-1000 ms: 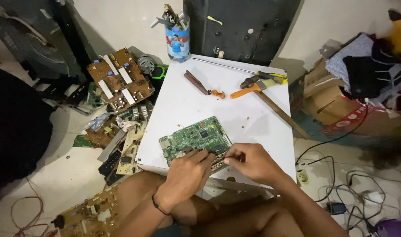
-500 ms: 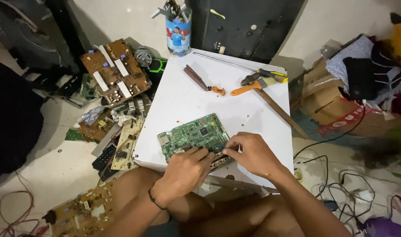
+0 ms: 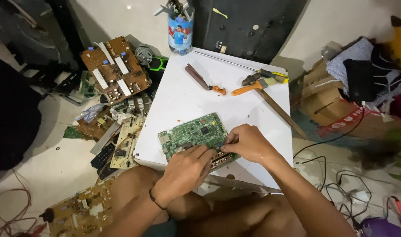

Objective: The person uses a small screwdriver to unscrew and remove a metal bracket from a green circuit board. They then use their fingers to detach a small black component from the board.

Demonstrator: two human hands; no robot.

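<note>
Head view looks down on a white table (image 3: 183,98) with a green circuit board (image 3: 194,134) lying near its front edge, at about six o'clock from the table's middle. Both hands meet at the board's near right corner, where a row of metal connectors sits. The left hand (image 3: 185,171) rests on that edge with its fingers curled and pressed against the connectors, bracing the board. The right hand (image 3: 248,142) comes in from three o'clock with fingertips pinched narrow on something small at the board's rim; what it grips is hidden by the fingers. This looks like the picking-apart stage, working one part loose from the board, and a further pull would seem to call for a firm hold-down by the left hand. At twelve o'clock lie a hammer (image 3: 270,94) and an orange-handled tool (image 3: 244,90), well apart from the hands. Brown boards (image 3: 115,70) litter the floor at ten o'clock.
</note>
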